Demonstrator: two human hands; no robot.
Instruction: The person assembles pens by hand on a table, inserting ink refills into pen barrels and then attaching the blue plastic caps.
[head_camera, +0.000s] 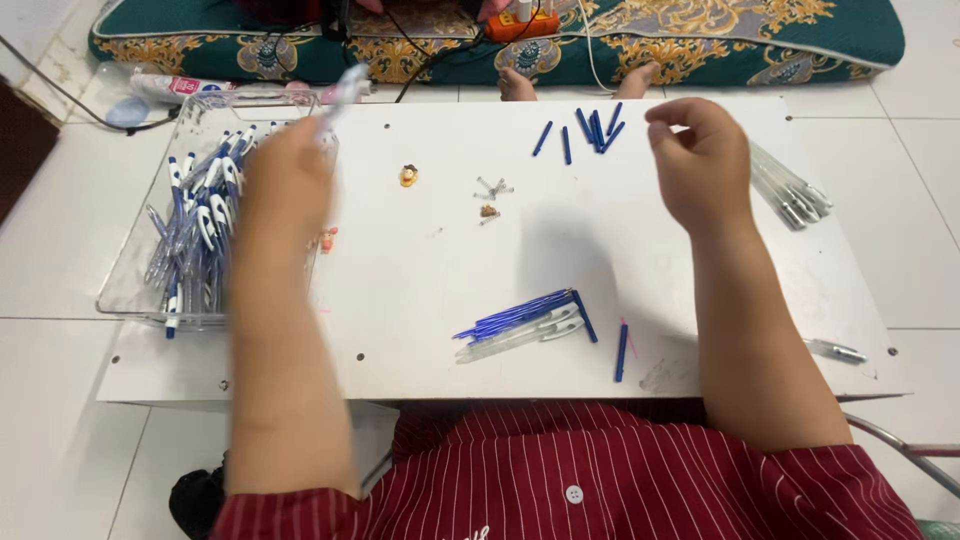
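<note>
Head view, looking down on a white board (420, 330) laid over a tiled floor. The left hand (285, 175) is raised over the right edge of a clear tray (125, 295) full of blue-and-white pens (200, 235). Its fingers are closed on a pen (345, 90) that juts up and to the right past the fingertips; the hand is blurred, so the exact grip cannot be told. The right hand (700, 165) hovers over the board's far right part, fingers curled inward with thumb and forefinger tips close together; whether they pinch anything cannot be told. Just left of its fingertips lie loose blue refills (585, 130). To its right lies a bundle of clear barrels (790, 190). Small springs (493, 187) lie at mid-board. Near the board's near edge lies a pile of refills and barrels (525, 322), with a single refill (621, 352) beside it.
</note>
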